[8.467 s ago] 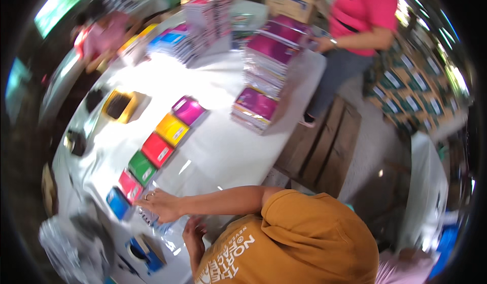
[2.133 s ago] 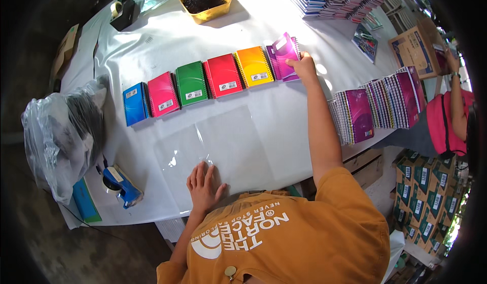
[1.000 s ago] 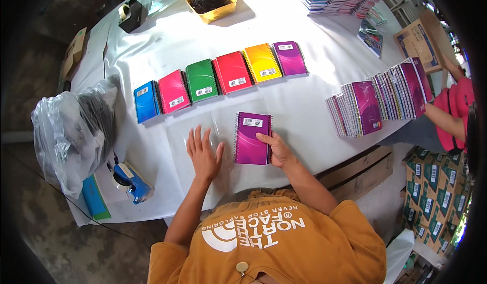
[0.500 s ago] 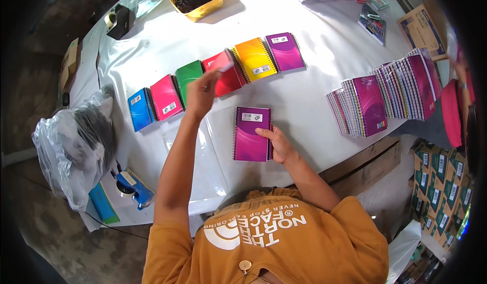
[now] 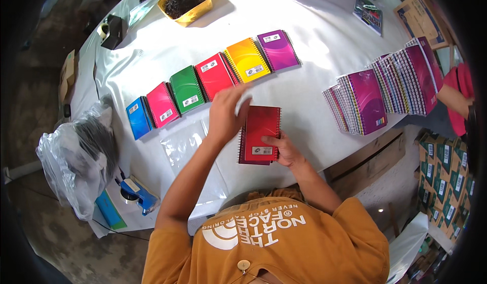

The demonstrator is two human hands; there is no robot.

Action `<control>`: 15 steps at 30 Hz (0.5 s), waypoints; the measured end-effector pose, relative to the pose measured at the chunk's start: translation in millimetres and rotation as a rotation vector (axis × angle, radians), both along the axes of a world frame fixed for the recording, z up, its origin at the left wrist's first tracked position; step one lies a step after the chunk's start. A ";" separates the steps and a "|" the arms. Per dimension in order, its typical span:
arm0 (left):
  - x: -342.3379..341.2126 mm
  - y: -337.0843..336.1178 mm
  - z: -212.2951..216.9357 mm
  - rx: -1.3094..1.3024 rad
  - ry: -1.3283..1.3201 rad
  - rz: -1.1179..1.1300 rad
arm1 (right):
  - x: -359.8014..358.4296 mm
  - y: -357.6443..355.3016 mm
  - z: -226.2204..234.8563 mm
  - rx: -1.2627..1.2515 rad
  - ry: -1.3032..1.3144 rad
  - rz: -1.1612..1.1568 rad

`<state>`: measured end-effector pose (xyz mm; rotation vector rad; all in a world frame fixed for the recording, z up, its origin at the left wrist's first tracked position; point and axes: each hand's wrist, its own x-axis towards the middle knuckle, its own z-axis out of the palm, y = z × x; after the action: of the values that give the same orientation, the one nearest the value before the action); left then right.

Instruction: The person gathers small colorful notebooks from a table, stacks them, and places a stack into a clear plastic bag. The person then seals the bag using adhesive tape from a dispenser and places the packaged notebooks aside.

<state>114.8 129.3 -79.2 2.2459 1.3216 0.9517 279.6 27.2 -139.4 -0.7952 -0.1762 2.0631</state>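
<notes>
My right hand (image 5: 287,150) grips a small stack of spiral notebooks at its right edge, thumb on top. The red spiral notebook (image 5: 263,124) lies uppermost, and a purple notebook (image 5: 241,152) shows below it at the left and lower edges. Just left of the stack, my left hand (image 5: 227,112) is raised with fingers stretched out and nothing in them. Beyond it runs a slanted row of notebook piles: blue (image 5: 138,117), pink (image 5: 162,104), green (image 5: 186,87), red (image 5: 215,73), yellow (image 5: 246,55) and purple (image 5: 277,49).
Clear plastic sleeves (image 5: 182,146) lie left of the stack. Purple notebooks (image 5: 366,101) stand packed at the right, near another person's arm (image 5: 455,101). A yellow tub (image 5: 195,16) of dark bits sits far left; a plastic bag (image 5: 76,157) and blue tape dispenser (image 5: 139,195) are nearer.
My left hand has come back from the row toward me, and a red notebook now lies on the purple one in my right hand. Another person's arm has appeared at the right.
</notes>
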 end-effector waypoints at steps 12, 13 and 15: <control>11.0 51.1 -4.3 -0.401 -0.690 0.084 | 30.6 -5.0 0.6 0.026 -0.102 -0.153; 7.9 39.2 21.9 -0.457 -0.833 0.149 | 32.4 -6.3 -1.5 0.053 -0.122 -0.152; -8.2 3.8 44.0 -0.479 -1.005 0.051 | 30.9 -4.6 6.9 0.021 -0.010 -0.054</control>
<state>106.5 133.1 -35.3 1.0921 0.9614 1.3339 310.5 22.6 -132.5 -0.7888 -0.1794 2.0036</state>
